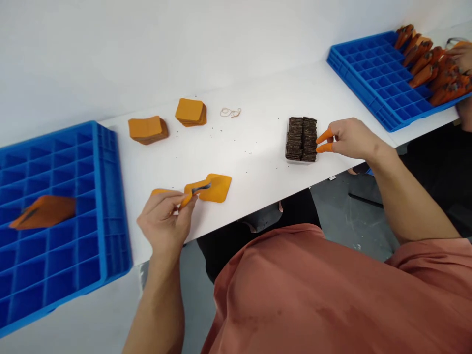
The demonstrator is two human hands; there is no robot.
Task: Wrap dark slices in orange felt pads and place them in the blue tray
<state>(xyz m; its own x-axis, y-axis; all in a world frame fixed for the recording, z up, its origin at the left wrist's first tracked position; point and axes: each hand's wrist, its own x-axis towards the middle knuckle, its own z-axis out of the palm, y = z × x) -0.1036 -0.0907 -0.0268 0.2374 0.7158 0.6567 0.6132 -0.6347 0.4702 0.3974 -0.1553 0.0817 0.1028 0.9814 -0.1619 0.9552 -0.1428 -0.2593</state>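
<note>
My left hand (165, 216) is closed in a pinch on a curled orange-yellow square sheet (189, 189). A dark sliver (201, 188) shows along that sheet; its kind I cannot make out. Flat on the table beside it lies another orange-yellow square (217, 188), and the edge of one more shows behind my fingers. My right hand (348, 137), with orange finger cots on two fingers, reaches the right edge of a clear box of thin dark-brown sheets (295, 139) packed in two rows. Its two covered fingertips are slightly apart at the sheets' edge.
Two stacks of orange-yellow squares (147, 129) (191, 111) and some thin rubber bands (230, 112) lie farther back. At left stands a blue divided crate (110, 196) holding an orange packet (47, 212). Another blue crate (368, 73) with several orange packets is at right, near another person's hand (462, 55).
</note>
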